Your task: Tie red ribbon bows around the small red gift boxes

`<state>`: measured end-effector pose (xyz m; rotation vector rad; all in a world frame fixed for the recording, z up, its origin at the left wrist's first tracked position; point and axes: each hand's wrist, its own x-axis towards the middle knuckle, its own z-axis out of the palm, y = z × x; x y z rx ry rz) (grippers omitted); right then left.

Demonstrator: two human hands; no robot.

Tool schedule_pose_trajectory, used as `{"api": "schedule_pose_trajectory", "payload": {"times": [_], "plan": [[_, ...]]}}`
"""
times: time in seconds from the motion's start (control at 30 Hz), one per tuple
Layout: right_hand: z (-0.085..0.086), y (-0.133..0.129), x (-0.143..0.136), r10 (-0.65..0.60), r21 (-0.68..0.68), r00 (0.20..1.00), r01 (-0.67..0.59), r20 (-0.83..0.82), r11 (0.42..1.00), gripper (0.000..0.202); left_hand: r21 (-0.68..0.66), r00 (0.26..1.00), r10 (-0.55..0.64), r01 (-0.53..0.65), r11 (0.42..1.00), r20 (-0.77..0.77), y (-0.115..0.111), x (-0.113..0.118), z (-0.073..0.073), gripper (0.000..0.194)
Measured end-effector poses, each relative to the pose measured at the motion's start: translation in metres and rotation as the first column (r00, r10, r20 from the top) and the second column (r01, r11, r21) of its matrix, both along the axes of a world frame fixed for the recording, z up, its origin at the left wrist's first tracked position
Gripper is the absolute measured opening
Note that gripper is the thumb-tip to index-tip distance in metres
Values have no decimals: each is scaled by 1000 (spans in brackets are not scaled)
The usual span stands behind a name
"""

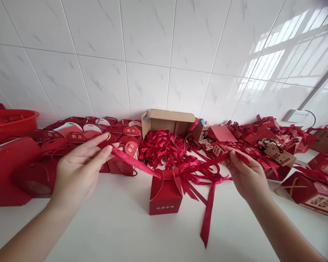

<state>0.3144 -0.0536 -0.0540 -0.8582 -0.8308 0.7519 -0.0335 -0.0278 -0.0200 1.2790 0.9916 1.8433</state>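
So, both bare hands are up in the air, one on each side of the small red cardboard gift box [165,203] with pale lettering on its front. The left hand [78,169] is up and to the box's left, forearm slanting in from below, thumb and index finger pinching one end of a flat, glossy red fabric ribbon [133,162]. The right hand [247,173] mirrors it to the box's right, thumb against fingertips, gripping the other end. The ribbon runs across the box's closed top and up to each hand in a shallow V.

Counting stuff: one box between the hands, sitting upright on the white tabletop [120,229], and what looks like one ribbon. Behind the box there's one open brown cardboard carton [171,115] and a tangled heap of loose red ribbons [164,147], way too jumbled to count. One round red plastic basin [24,118] is back left of the box, and one white power strip [297,116] is far back right. The packed red gift boxes [78,136] left of it overlap too much for a proper count.
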Motion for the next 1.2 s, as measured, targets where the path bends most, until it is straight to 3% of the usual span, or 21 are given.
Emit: {"api": "schedule_pose_trajectory", "payload": {"times": [0.1, 0.17, 0.3, 0.43, 0.67, 0.97, 1.2], "plan": [[21, 6, -13, 33, 67, 997, -38, 72, 997, 18, 144, 995, -96, 93, 985, 12, 3, 15, 18, 80], [35, 11, -26, 105, 107, 993, -111, 57, 988, 14, 185, 986, -168, 162, 969, 17, 6, 26, 31, 87], [59, 20, -54, 272, 153, 959, -280, 76, 948, 19, 183, 942, -334, 327, 927, 8, 14, 43, 52, 52], [76, 29, -75, 332, 147, 931, -353, 153, 924, 17, 143, 914, -404, 403, 904, -25, 22, 54, 65, 15], [85, 35, -87, 322, 144, 922, -355, 215, 924, 18, 108, 913, -395, 405, 908, -100, 24, 69, 69, 17], [90, 30, -85, 297, 155, 928, -335, 226, 929, 18, 56, 889, -441, 450, 891, -121, 17, 68, 67, 17], [96, 27, -87, 373, 145, 905, -405, 205, 903, 20, 132, 900, -422, 434, 891, -104, 18, 68, 75, 18]]}}
